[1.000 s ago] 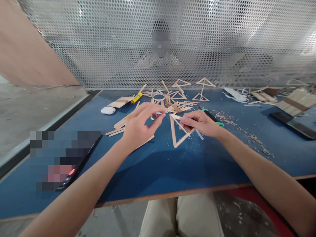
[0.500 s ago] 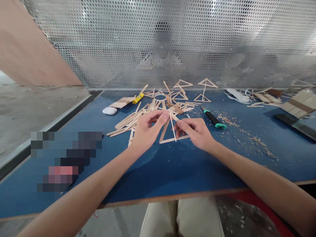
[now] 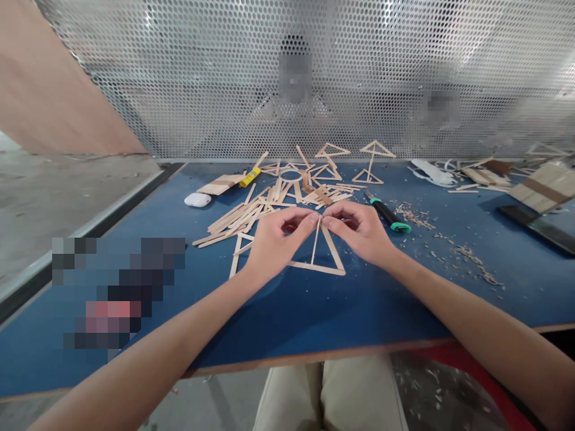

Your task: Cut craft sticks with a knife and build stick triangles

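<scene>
Both of my hands pinch the top corner of a triangle of wooden craft sticks, which has a thin upright stick down its middle. My left hand closes on the corner from the left and hides much of that side. From the right, my right hand grips the same corner, thumb and fingertips together. The triangle's base faces me, above the blue table. Partly behind my left forearm lies another stick frame. Loose craft sticks are heaped just beyond my left hand.
A utility knife lies right of my hands beside wood scraps. Behind the pile are a yellow glue tube, a roll of tape, a white earbud case and finished-looking stick triangles. A perforated metal screen borders the table's back.
My right hand has moved up to the triangle's top corner, beside my left fingertips. The triangle has turned, and its right side now shows clear of my right hand.
</scene>
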### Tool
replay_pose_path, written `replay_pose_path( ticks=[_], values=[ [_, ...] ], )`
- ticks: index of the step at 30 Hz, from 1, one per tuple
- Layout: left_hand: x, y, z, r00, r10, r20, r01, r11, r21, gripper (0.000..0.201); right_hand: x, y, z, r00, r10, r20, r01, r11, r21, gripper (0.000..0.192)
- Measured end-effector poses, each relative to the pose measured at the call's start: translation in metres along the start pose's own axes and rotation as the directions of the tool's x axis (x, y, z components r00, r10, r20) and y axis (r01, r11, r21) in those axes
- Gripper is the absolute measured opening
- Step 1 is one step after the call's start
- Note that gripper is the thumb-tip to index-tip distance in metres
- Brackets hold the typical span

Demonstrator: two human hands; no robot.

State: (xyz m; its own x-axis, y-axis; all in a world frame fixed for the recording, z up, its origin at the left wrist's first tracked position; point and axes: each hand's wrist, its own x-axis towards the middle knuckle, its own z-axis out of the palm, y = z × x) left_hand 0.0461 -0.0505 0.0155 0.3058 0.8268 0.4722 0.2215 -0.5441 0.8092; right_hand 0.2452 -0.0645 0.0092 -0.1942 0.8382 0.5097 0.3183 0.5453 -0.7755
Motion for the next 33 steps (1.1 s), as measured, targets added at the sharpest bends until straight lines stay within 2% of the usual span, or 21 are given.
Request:
replay_pose_path(
  ticks=[4, 13, 21, 28, 33],
  values=[
    [-0.0015, 0.0042, -0.0009, 0.998, -0.064, 0.017, 0.064, 0.998, 0.005, 0.025, 0.0007, -0.0007, 0.0000, 1.000, 0.031, 0.001, -0.031, 0.998, 0.051, 0.016],
    [-0.0016, 0.0035, -0.0018, 0.991, -0.129, 0.027, 0.131, 0.983, -0.125, 0.023, 0.0010, -0.0006, -0.0004, 0.999, 0.032, -0.007, -0.031, 0.997, 0.072, 0.013],
    [-0.0022, 0.0012, -0.0012, 0.990, -0.136, 0.023, 0.138, 0.979, -0.149, 0.019, 0.0007, -0.0010, -0.0002, 1.000, 0.021, 0.003, -0.022, 0.991, 0.134, 0.013],
    [0.0009, 0.0041, -0.0029, 0.991, -0.129, 0.034, 0.132, 0.987, -0.093, 0.020, 0.0026, -0.0014, -0.0038, 0.997, 0.022, 0.073, -0.033, 0.988, 0.148, 0.018],
    [-0.0011, 0.0036, -0.0027, 0.992, -0.125, 0.028, 0.127, 0.987, -0.095, 0.020, 0.0027, 0.0013, -0.0019, 0.998, 0.012, 0.068, -0.022, 0.988, 0.150, 0.018]
  ],
)
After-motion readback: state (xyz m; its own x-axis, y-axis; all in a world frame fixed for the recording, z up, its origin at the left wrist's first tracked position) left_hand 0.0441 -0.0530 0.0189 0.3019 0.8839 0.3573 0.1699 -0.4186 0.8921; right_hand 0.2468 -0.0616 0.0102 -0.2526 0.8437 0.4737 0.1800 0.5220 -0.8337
